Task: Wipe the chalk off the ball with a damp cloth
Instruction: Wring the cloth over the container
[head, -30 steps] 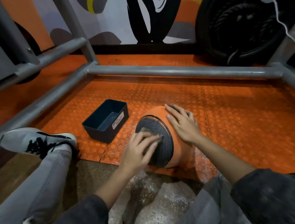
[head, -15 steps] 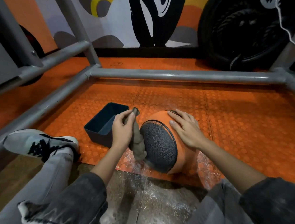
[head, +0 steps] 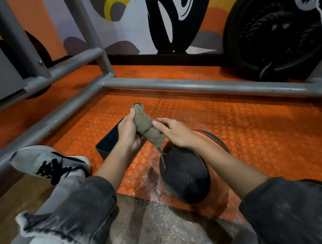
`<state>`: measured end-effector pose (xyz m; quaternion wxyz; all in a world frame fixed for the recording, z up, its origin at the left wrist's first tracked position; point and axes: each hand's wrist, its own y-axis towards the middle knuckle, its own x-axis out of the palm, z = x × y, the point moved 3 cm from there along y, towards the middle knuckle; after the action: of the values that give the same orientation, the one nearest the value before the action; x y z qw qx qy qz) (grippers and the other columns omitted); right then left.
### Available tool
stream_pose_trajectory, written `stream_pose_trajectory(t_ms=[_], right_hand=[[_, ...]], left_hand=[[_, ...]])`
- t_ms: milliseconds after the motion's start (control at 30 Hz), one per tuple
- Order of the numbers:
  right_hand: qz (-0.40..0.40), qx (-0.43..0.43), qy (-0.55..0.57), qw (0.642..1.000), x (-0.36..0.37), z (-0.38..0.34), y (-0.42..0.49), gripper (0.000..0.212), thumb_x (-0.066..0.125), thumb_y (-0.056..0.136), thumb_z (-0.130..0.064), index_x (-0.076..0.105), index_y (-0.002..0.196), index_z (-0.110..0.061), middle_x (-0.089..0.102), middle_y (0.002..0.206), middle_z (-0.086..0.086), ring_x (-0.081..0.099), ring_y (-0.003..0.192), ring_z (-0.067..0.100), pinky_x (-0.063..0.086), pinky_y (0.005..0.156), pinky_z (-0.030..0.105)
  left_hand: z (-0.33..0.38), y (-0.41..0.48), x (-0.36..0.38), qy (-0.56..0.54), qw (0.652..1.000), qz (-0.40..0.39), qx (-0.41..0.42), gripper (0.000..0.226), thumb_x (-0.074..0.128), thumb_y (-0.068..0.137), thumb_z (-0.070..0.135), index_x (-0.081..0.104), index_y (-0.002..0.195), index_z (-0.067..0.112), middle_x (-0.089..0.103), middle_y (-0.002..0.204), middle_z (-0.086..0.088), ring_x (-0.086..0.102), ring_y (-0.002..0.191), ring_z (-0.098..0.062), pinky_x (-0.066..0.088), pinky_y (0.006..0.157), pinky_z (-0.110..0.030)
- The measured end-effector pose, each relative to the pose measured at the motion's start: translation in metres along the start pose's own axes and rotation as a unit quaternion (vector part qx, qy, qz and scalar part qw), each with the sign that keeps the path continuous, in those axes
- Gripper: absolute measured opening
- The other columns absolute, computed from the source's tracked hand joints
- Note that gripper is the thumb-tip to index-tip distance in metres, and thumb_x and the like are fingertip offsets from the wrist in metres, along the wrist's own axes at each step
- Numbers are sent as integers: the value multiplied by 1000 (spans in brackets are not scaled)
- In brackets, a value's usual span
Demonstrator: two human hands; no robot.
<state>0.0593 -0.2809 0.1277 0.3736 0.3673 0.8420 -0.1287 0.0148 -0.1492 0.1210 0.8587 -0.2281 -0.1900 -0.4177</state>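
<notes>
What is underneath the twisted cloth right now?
The cloth, gripped by the left hand and right hand, hangs over a corner of the dark bin and the black panel of the ball, its tail dangling toward it. The hands hide most of the bin's inside.

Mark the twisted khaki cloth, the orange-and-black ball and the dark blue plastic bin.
Twisted khaki cloth (head: 147, 129): head view, its wrung middle.
Orange-and-black ball (head: 183, 176): head view, its black textured panel.
Dark blue plastic bin (head: 108, 143): head view, its near wall.
</notes>
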Motion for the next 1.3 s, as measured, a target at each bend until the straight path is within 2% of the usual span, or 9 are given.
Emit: stream_pose_trajectory(t_ms=[133,267,467,567,767,900,1100,1200,1300], right_hand=[[-50,24,124,991,-1,13,13,40,54,94,-39,60,116,-6,66,108,6,61,97,15,47,84,28],[-5,11,101,995,0,32,15,18,63,90,-32,55,97,-18,69,82,9,66,75,23,50,75,41],[19,8,131,991,18,20,18,13,63,90,-28,53,88,-20,67,86,17,65,80,33,52,76,48],[18,4,143,990,18,15,22,13,64,89,-24,56,97,-17,65,89,15,63,83,28,49,78,41],[15,-33,-37,999,-11,21,22,19,60,92,-28,67,104,-15,67,93,11,60,85,23,47,77,35],[47,31,-77,995,-33,53,17,23,53,96,-25,67,110,-13,68,111,7,60,105,23,47,89,34],[-31,95,-111,989,-20,72,1,31,44,98,-34,65,119,-24,60,129,0,52,122,23,41,100,35],[-14,91,-99,991,-19,68,-2,27,47,95,-32,68,112,-27,63,126,-4,53,119,20,41,97,32],[-24,80,-89,992,-16,64,-3,27,50,94,-33,68,113,-26,63,125,-4,54,118,19,41,95,30]], left_hand=[[-1,15,7,15,997,-43,-54,34,42,100,33,61,105,4,65,102,-14,66,81,-21,56,74,-35],[-20,23,5,79,988,-70,-114,44,43,99,15,36,142,6,46,139,-12,52,118,-25,47,90,-36],[-32,19,-16,48,985,-85,-142,36,43,99,22,52,126,0,59,115,-19,68,79,-19,58,62,-28],[-26,21,-23,16,989,-73,-128,39,44,98,20,48,132,1,56,124,-22,70,78,-21,58,60,-30],[-21,20,-16,-12,994,-75,-81,33,38,100,9,48,131,1,71,78,-6,69,62,-12,57,57,-25],[-18,23,-12,-66,994,-55,-71,30,39,100,8,51,127,4,69,80,-7,69,60,-13,57,57,-29],[-12,21,-5,-108,992,-25,-54,20,37,101,8,56,94,12,60,103,-13,65,71,-22,53,41,-31],[-12,19,-4,-105,992,-26,-59,19,38,101,7,55,109,9,57,116,-16,59,80,-23,54,42,-32],[-15,20,-5,-107,992,-21,-67,30,39,100,7,48,129,9,60,102,-14,62,79,-24,54,43,-34]])
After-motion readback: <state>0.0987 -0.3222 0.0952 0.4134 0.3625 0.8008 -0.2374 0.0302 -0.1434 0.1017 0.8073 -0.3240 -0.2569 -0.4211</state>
